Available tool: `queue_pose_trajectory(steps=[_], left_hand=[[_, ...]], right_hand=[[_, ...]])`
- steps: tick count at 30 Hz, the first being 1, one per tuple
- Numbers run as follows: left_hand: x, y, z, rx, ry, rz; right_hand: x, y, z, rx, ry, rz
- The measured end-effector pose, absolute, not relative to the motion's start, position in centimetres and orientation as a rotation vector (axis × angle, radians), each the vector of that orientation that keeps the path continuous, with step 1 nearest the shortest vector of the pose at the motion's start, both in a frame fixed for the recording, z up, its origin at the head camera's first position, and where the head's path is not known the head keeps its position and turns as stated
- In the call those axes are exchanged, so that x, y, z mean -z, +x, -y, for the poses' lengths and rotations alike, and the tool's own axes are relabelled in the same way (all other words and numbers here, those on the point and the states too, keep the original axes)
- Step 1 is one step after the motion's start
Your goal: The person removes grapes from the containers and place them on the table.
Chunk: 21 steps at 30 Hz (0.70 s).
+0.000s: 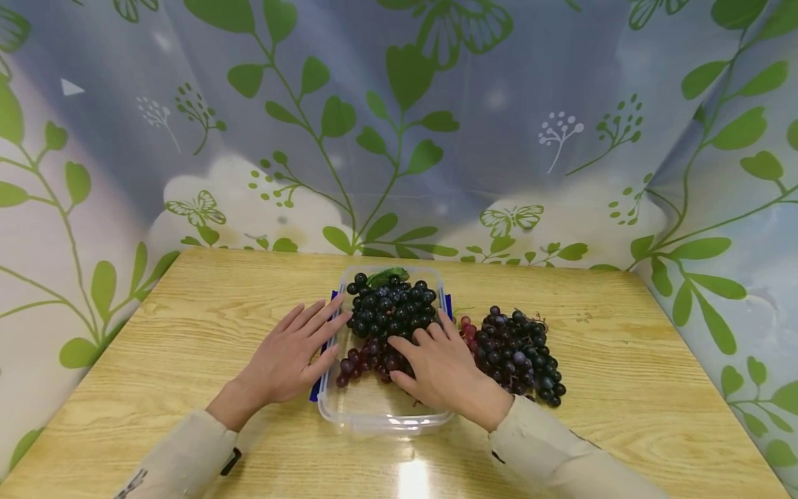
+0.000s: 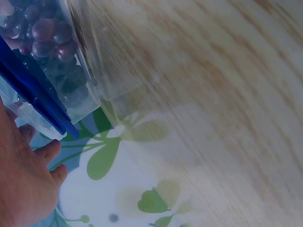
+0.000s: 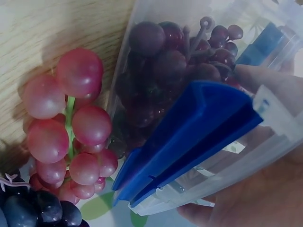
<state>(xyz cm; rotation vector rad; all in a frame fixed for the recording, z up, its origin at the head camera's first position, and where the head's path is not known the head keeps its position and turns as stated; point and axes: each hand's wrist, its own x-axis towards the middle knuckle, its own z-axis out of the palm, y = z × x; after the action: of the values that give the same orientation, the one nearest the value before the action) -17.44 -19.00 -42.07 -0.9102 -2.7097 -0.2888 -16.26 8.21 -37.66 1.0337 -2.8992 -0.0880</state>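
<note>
A clear plastic food container [image 1: 386, 421] with blue side latches holds a bunch of black grapes [image 1: 393, 305] at its far end and a bunch of purple-red grapes [image 1: 355, 364] nearer me. My left hand [image 1: 289, 357] lies along the left rim, fingers spread and straight, fingertips close to the black grapes. Over the right rim reaches my right hand [image 1: 439, 364], its index finger and thumb extended at the purple-red grapes; the contact underneath is partly hidden. The right wrist view shows a blue latch [image 3: 189, 127] hanging between that hand and the grapes outside.
Right of the container, a bunch of dark grapes [image 1: 517, 353] lies on the wooden table [image 1: 636, 388], with red grapes [image 1: 467, 329] beside it. A green leaf [image 1: 388, 276] shows at the container's far end. Behind the table hangs a leaf-patterned cloth [image 1: 499, 152].
</note>
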Motion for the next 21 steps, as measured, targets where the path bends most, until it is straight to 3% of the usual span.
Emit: queue_pose_trajectory(steps=[21], left_hand=[[42.0,-17.4,19.0,0.294,-0.907,2.706]], right_hand=[[35.6,-17.8,-6.8,0.319,1.178,3.074]])
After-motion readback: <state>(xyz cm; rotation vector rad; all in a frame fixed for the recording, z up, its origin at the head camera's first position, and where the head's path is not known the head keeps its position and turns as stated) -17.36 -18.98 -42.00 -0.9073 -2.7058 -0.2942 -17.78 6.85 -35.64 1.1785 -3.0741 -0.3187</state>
